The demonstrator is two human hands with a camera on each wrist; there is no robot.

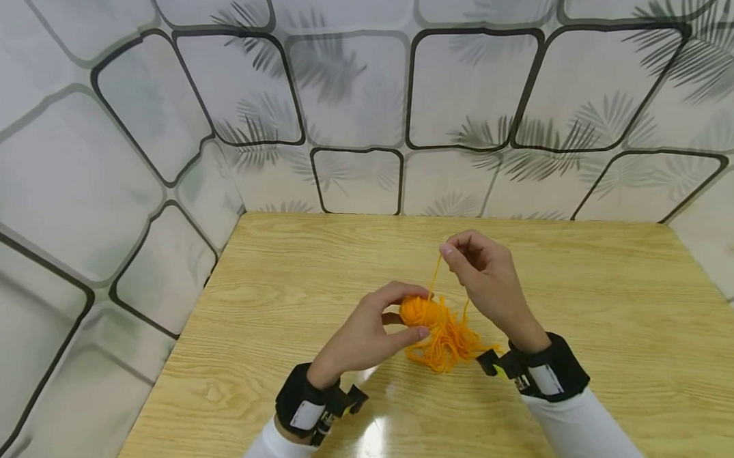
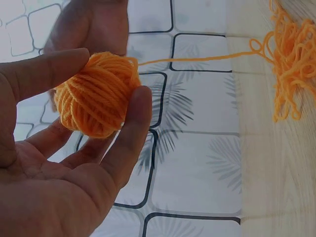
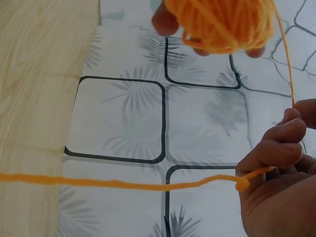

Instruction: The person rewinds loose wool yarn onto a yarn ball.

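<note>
My left hand holds a small ball of orange yarn between thumb and fingertips, above the table. Up and to its right, my right hand pinches a strand of yarn between thumb and forefinger. This strand runs taut down to the ball. Another length of yarn passes out from under the curled fingers of the right hand and leads off toward the table. Beneath the hands lies a loose, tangled heap of the same orange yarn, partly overlapped by the ball in the head view.
The wooden table has a light grain and a bright reflection near its front. Behind it and on the left stand walls covered with a stone-and-leaf pattern. Each wrist wears a black strap with a small camera.
</note>
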